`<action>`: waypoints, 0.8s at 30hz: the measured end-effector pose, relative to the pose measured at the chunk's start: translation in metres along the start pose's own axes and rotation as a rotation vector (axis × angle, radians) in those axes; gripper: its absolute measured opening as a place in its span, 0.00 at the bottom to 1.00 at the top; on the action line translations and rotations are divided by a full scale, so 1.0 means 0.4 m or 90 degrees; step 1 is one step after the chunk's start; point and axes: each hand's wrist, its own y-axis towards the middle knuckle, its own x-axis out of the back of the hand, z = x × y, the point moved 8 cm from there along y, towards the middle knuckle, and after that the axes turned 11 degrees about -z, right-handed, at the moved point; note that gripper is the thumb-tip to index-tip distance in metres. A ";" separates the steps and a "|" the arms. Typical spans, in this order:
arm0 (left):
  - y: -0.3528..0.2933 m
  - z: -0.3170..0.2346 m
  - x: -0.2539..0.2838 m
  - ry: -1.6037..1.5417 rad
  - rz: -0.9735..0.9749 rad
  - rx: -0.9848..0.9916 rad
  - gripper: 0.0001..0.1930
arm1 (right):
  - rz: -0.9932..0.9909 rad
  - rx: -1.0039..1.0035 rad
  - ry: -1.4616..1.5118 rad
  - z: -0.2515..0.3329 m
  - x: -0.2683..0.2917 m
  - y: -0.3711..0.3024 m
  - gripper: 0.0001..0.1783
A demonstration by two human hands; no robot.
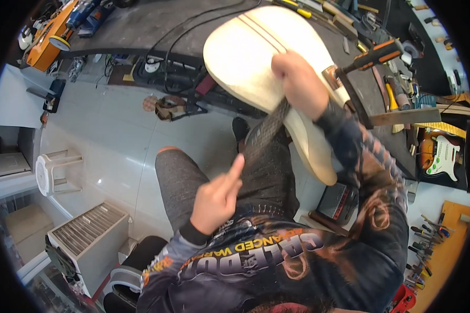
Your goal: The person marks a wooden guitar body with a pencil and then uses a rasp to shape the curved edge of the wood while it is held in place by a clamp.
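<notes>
A pale, unfinished wooden guitar body (250,52) lies at the edge of the bench, with one curved horn hanging out toward me. A bar clamp (376,55) with an orange and black handle presses on its right side. My right hand (303,86) is closed round one end of a long, dark rasp (266,130), over the body's near edge; its handle is hidden in the fist. Nearer to me, my left hand (214,203) pinches the rasp's other end, index finger stretched along the tip. The rasp slants across the body's inward curve, slightly blurred.
The dark workbench (130,39) carries cables, a power drill (83,13) and an orange guitar body (49,39) at far left. Hand tools crowd its right side. A sunburst guitar (441,154) stands at right. A white stool (57,169) and a slatted box (91,224) are left.
</notes>
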 end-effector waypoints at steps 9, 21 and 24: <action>0.069 0.001 0.041 -0.005 -0.142 -0.073 0.37 | -0.006 0.038 -0.032 -0.033 -0.093 0.103 0.02; 0.090 0.020 0.077 -0.004 -0.179 -0.041 0.34 | -0.038 0.054 0.037 -0.049 -0.158 0.166 0.03; -0.012 0.002 0.056 0.003 -0.126 -0.042 0.35 | -0.004 0.056 0.034 0.029 -0.097 0.053 0.03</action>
